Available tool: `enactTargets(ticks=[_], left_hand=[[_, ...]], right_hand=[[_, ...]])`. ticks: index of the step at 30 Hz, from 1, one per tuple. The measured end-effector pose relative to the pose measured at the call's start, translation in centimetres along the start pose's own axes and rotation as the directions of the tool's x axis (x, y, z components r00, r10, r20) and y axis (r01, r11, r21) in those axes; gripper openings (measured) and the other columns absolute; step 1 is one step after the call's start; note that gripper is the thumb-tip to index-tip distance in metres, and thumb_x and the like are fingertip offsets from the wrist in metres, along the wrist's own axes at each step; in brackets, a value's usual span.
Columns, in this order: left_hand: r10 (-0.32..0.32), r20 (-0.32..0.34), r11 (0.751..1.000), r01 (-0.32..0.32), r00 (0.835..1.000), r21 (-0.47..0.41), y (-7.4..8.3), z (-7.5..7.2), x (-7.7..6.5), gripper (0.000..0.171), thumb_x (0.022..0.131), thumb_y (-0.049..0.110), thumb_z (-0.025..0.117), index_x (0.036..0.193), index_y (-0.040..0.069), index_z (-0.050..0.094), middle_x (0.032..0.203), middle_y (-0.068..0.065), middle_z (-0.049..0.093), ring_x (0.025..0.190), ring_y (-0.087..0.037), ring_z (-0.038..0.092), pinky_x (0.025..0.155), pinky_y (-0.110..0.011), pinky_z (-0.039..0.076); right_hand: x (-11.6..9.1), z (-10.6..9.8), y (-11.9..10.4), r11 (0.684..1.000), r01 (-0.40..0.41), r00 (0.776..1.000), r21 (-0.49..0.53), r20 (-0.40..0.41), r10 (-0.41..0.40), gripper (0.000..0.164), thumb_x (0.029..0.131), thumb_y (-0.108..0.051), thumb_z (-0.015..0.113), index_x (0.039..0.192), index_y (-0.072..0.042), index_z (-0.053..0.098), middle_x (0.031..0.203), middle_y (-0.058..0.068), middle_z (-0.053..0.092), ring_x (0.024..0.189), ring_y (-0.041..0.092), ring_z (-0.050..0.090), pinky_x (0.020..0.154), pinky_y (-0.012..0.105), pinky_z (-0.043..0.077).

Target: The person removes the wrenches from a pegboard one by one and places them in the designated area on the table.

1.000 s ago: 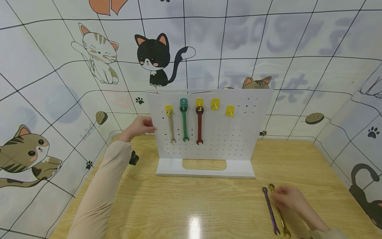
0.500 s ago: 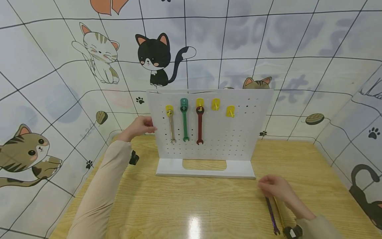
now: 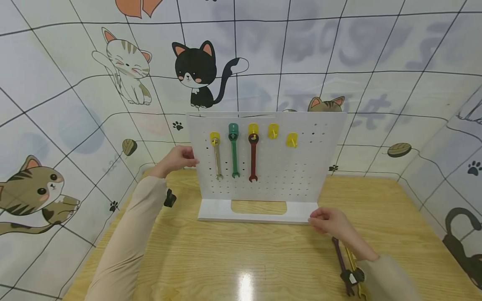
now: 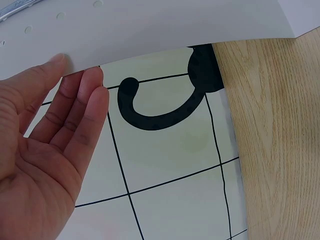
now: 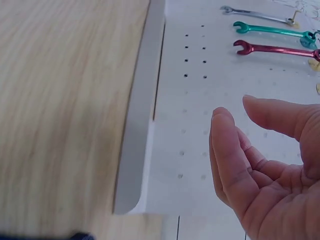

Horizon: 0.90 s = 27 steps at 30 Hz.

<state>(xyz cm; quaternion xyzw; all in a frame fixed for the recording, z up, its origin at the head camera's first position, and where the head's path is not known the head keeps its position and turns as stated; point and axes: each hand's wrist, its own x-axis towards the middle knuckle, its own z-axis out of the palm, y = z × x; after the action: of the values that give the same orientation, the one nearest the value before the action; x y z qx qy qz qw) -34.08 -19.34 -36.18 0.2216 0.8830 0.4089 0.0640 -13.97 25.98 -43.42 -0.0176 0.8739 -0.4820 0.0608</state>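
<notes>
A white pegboard (image 3: 278, 179) stands upright on its base. My left hand (image 3: 174, 161) pinches its left edge, the thumb (image 4: 55, 67) on the front face and the fingertips behind. From hooks on the board hang a silver wrench (image 3: 217, 161), a green wrench (image 3: 234, 156) and a dark red wrench (image 3: 253, 161). My right hand (image 3: 335, 223) is at the base's right front corner, holding nothing, with a gap between thumb and bent fingers in the right wrist view. Beneath the right forearm lie a purple wrench (image 3: 339, 254) and a gold wrench (image 3: 351, 258), partly hidden.
Two yellow hooks (image 3: 273, 131) on the board's right half carry nothing. The board stands on a wooden table (image 3: 211, 259). Behind it rises a wall covering (image 3: 263, 46) with cat drawings. Dark wrist cameras sit on both wrists.
My right hand has moved from beside the gold wrench up and left to the board's base corner, leaving both loose wrenches on the table. The left hand stays at the board's edge.
</notes>
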Motion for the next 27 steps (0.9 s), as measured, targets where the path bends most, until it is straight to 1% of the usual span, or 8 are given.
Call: enactTargets(ticks=[7,11,14,18,21,22,24,27], left_hand=[[-0.001,-0.002,1.0,0.001,1.0,-0.003,0.2,0.0,-0.1,0.012,0.087,0.006,0.065,0.094,-0.004,0.062,0.086,-0.014,0.067,0.078,-0.022,0.064,0.075,-0.042,0.053],[-0.004,-0.004,1.0,0.004,1.0,0.0,0.2,0.0,-0.1,0.011,0.087,0.005,0.065,0.093,-0.003,0.062,0.086,-0.014,0.067,0.078,-0.023,0.064,0.075,-0.042,0.053],[-0.004,-0.003,1.0,0.004,1.0,-0.001,0.1,0.1,-0.1,0.011,0.087,0.006,0.065,0.093,-0.003,0.062,0.086,-0.015,0.067,0.08,-0.026,0.064,0.076,-0.042,0.053],[-0.004,-0.001,1.0,0.004,1.0,-0.014,0.1,0.1,-0.1,0.012,0.087,0.006,0.065,0.095,-0.004,0.063,0.087,-0.017,0.067,0.083,-0.031,0.064,0.077,-0.043,0.053],[0.0,0.002,1.0,0.0,1.0,-0.027,0.1,0.1,-0.1,0.015,0.087,0.005,0.065,0.098,-0.005,0.062,0.089,-0.02,0.066,0.085,-0.035,0.063,0.077,-0.042,0.053],[0.0,0.006,1.0,0.0,1.0,-0.026,0.5,0.0,-0.3,0.015,0.087,0.005,0.064,0.098,-0.006,0.062,0.09,-0.022,0.066,0.086,-0.037,0.063,0.076,-0.04,0.053],[0.011,0.009,1.0,-0.01,1.0,-0.023,0.9,-0.1,-0.5,0.015,0.087,0.004,0.064,0.097,-0.007,0.062,0.09,-0.023,0.066,0.082,-0.033,0.063,0.073,-0.035,0.053],[0.017,0.008,1.0,-0.016,1.0,-0.011,0.9,-0.1,-0.4,0.014,0.087,0.004,0.064,0.096,-0.006,0.061,0.088,-0.022,0.066,0.078,-0.027,0.063,0.071,-0.032,0.052]], right_hand=[[1.1,0.7,-1.9,0.999,-0.018,1.0,0.033,0.016,0.017,0.023,0.088,-0.011,0.065,0.099,0.008,0.058,0.08,0.011,0.063,0.069,0.018,0.061,0.065,0.033,0.056],[1.9,1.0,-2.9,0.999,-0.002,1.0,0.051,0.023,0.001,0.023,0.088,-0.011,0.065,0.099,0.008,0.058,0.082,0.013,0.064,0.07,0.018,0.062,0.064,0.03,0.055],[2.6,1.3,-3.5,0.999,0.033,0.999,0.043,0.023,-0.034,0.023,0.088,-0.011,0.065,0.098,0.008,0.058,0.081,0.011,0.064,0.07,0.02,0.063,0.063,0.027,0.055],[3.4,1.5,-4.4,0.995,0.078,0.996,0.061,0.025,-0.08,0.025,0.088,-0.009,0.065,0.1,0.011,0.058,0.082,0.011,0.064,0.073,0.023,0.063,0.064,0.029,0.055],[3.9,1.6,-5.1,0.993,0.096,0.995,0.07,0.025,-0.098,0.027,0.088,-0.009,0.064,0.104,0.013,0.057,0.086,0.012,0.064,0.076,0.02,0.062,0.066,0.03,0.055],[4.1,1.7,-5.4,0.993,0.098,0.995,0.072,0.022,-0.1,0.028,0.088,-0.009,0.064,0.105,0.013,0.056,0.087,0.012,0.065,0.076,0.018,0.062,0.067,0.03,0.055],[4.5,1.7,-5.7,0.991,0.107,0.994,0.075,0.021,-0.109,0.029,0.089,-0.009,0.063,0.106,0.013,0.056,0.089,0.014,0.064,0.079,0.02,0.063,0.069,0.031,0.055],[5.1,1.8,-6.2,0.988,0.128,0.991,0.081,0.014,-0.129,0.029,0.089,-0.009,0.062,0.108,0.013,0.056,0.094,0.015,0.064,0.085,0.026,0.063,0.071,0.029,0.055]])
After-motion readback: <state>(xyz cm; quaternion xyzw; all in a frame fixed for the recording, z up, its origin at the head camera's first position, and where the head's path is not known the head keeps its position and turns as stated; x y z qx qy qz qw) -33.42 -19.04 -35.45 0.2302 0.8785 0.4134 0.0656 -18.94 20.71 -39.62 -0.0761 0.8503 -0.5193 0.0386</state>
